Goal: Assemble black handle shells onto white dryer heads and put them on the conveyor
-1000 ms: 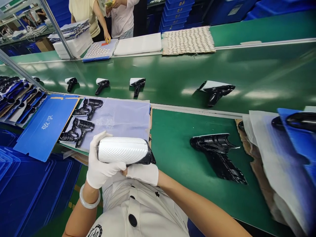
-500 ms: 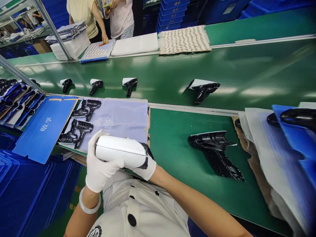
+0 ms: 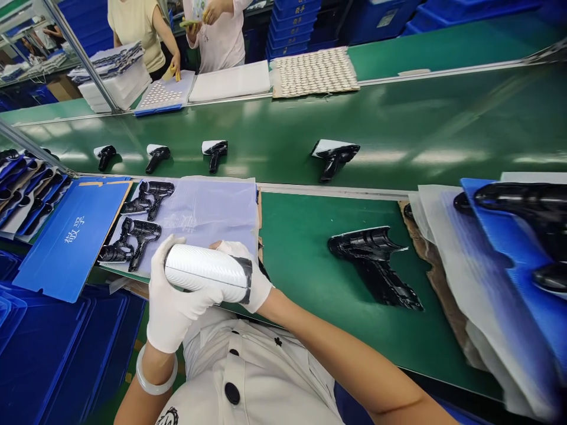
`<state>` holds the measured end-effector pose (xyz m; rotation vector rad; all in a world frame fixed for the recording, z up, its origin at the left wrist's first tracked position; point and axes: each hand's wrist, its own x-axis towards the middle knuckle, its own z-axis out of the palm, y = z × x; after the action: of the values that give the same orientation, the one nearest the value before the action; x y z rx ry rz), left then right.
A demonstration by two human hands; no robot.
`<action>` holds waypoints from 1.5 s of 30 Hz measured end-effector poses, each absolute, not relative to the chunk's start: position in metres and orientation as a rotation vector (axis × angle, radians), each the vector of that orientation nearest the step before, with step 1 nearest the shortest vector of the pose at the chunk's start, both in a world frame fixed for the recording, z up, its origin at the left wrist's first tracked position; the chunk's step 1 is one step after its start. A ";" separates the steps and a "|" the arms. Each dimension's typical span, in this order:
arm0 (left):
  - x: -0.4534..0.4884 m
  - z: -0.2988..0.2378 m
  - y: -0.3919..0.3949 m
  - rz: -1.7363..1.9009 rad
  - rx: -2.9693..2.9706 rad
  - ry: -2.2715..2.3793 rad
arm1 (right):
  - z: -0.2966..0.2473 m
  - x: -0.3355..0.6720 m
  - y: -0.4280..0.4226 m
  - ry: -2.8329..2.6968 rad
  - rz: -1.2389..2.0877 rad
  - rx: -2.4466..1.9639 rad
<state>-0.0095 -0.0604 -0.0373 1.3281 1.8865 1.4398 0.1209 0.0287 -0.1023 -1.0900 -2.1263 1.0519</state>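
Note:
Both my gloved hands grip a white ribbed housing (image 3: 206, 274) with a black end, close to my chest. My left hand (image 3: 170, 310) wraps its left end from below. My right hand (image 3: 250, 277) closes round the black end on the right. Just beyond it a pale sheet (image 3: 208, 209) carries black gun-shaped shells (image 3: 142, 227) at its left side. A single glossy black shell (image 3: 374, 265) lies on the green bench (image 3: 301, 248) to my right.
A green conveyor belt (image 3: 398, 124) carries several black-and-white assembled units (image 3: 334, 156) past me. Blue board (image 3: 66, 236) and blue crates sit left; paper-layered trays with black parts (image 3: 522, 203) sit right. Two people stand across the belt by white trays (image 3: 314, 74).
My right hand has come up from under the housing to wrap its black end. The units on the belt have drifted left.

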 end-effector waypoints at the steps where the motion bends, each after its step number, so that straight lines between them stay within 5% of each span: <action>1: -0.010 -0.038 -0.061 1.436 1.329 1.885 | -0.099 0.123 0.030 -2.180 0.992 -1.094; 25: -0.012 -0.040 -0.057 1.491 1.460 1.681 | -0.090 0.123 0.057 -1.894 -0.076 -0.856; 34: -0.016 -0.043 -0.061 1.426 1.296 1.750 | -0.076 0.128 0.058 -1.950 -0.164 -0.865; 45: -0.015 -0.037 -0.059 1.434 1.429 1.700 | -0.065 0.134 0.056 -1.961 0.136 -0.883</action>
<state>-0.0151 -0.0589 -0.0374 1.4287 1.6995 1.4337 0.1335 0.0565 -0.0650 -0.8826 -1.9615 0.1364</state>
